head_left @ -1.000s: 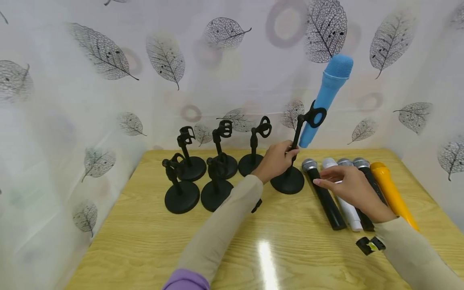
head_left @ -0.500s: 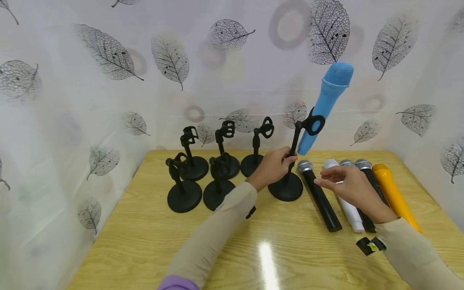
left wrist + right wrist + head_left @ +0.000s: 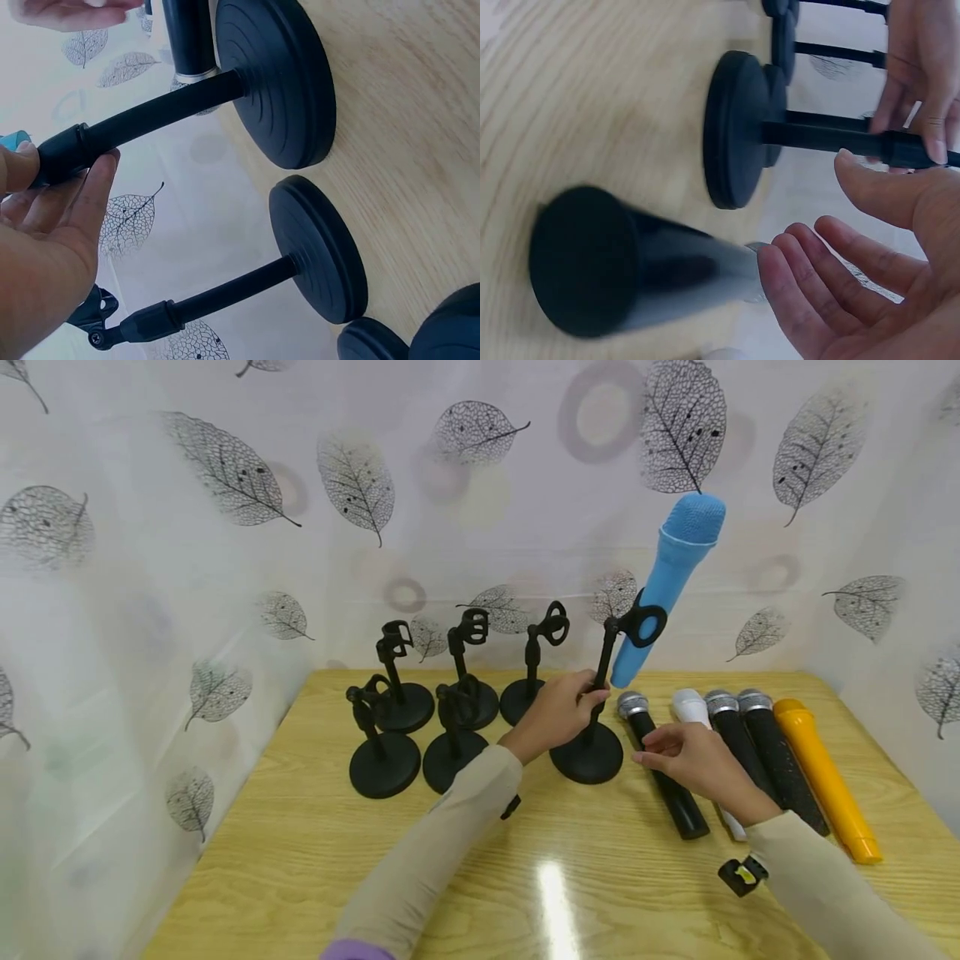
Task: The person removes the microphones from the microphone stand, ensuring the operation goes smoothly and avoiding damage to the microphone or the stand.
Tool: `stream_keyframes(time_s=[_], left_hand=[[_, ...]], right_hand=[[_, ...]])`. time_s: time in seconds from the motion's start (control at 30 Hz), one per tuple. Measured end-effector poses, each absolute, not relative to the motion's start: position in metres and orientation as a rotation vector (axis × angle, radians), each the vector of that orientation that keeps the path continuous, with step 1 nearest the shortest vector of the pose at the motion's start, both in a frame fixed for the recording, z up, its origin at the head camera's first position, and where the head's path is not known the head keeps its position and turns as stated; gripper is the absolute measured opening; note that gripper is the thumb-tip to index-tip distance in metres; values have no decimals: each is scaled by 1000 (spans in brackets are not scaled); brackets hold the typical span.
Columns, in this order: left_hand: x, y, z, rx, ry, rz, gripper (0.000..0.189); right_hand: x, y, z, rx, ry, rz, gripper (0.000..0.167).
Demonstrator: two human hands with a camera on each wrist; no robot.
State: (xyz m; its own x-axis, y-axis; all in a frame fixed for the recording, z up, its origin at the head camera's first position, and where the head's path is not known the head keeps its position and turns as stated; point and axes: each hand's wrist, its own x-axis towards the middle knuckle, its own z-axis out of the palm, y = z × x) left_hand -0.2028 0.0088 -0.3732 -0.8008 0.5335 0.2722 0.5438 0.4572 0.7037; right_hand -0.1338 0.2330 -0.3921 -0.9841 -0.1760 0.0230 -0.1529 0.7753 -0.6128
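My left hand [image 3: 555,708] grips the upper pole of a black tabletop microphone stand [image 3: 587,753], thumb and fingers round its collar in the left wrist view. A blue microphone [image 3: 663,581] leans to the right in that stand's ring clip, head up. My right hand [image 3: 693,762] hovers over a black microphone [image 3: 681,806] with a silver head, lying just right of the stand. In the right wrist view, the fingers of that hand [image 3: 870,277] are loosely bent with nothing between them, and the stand's pole [image 3: 817,139] lies beyond the thumb.
Several more black stands [image 3: 385,766] with bare clips stand left of my left hand. On the right lie a white microphone [image 3: 690,706], two dark ones [image 3: 783,768] with silver heads and an orange one [image 3: 828,777]. A leaf-patterned sheet [image 3: 480,527] backs the wooden table [image 3: 300,860].
My left hand has drawn the stand with the blue microphone nearer and slightly left. My right hand has shifted a little left, closer to the stand.
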Motion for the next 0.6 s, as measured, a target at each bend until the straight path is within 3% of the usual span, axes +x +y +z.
stream_keyframes(time_s=[0.17, 0.6], left_hand=[[-198, 4, -374, -976, -2669, -1249, 20], [-181, -20, -375, -965, -2657, -1235, 21]], right_hand=[[-139, 229, -404, -268, 2919, -985, 33], [-151, 233, -403, -187, 2924, -899, 40]])
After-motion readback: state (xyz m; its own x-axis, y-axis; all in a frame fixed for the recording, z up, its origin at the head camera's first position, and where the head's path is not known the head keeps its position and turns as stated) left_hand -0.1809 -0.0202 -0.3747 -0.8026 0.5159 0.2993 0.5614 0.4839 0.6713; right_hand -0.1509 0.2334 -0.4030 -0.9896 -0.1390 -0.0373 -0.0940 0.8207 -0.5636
